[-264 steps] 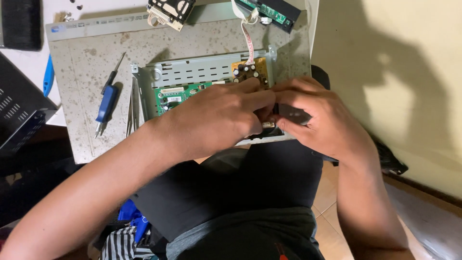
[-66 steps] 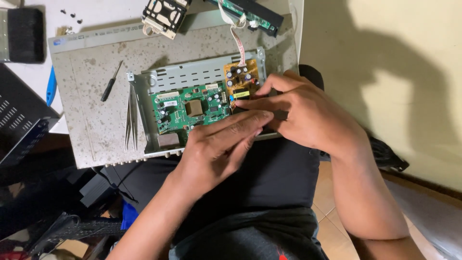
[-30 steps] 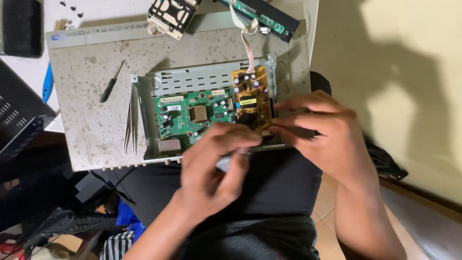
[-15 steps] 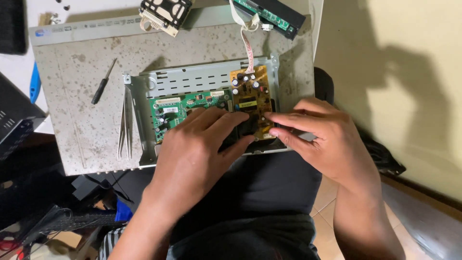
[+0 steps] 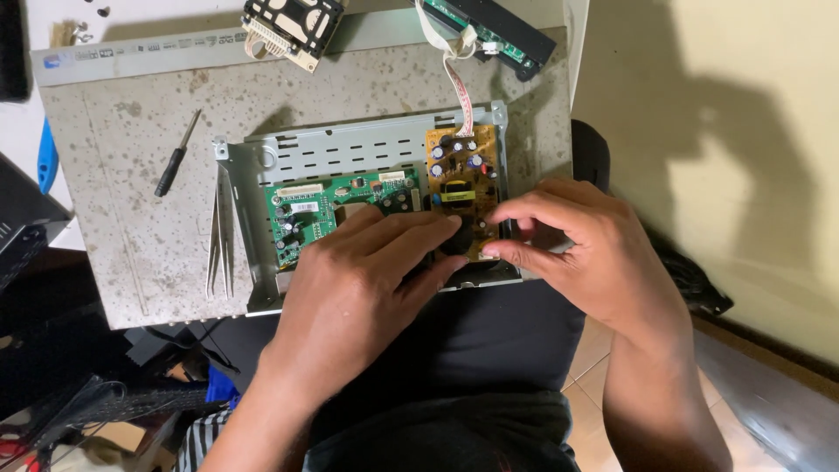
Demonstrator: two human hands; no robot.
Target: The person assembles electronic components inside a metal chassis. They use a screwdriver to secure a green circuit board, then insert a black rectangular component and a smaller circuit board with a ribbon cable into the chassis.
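Brown-yellow power board point(image 5: 461, 188) sits at the right end of the grey metal chassis point(image 5: 350, 153), beside the green circuit board point(image 5: 310, 214), all resting on a speckled panel point(image 5: 131, 218) across the person's lap. The left hand point(image 5: 358, 280) lies flat, fingers spread over the boards, gripping nothing; the right hand point(image 5: 577, 245) pinches the power board's near right edge. Risk here, I'd say: bare fingers pressing on components could bend leads, or tugging could strain the ribbon cable point(image 5: 456, 83). Tweezers point(image 5: 218, 245) and screwdriver point(image 5: 177, 157) lie apart.

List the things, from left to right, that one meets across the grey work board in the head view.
Screwdriver → tweezers → green circuit board → left hand → yellow-brown circuit board → right hand.
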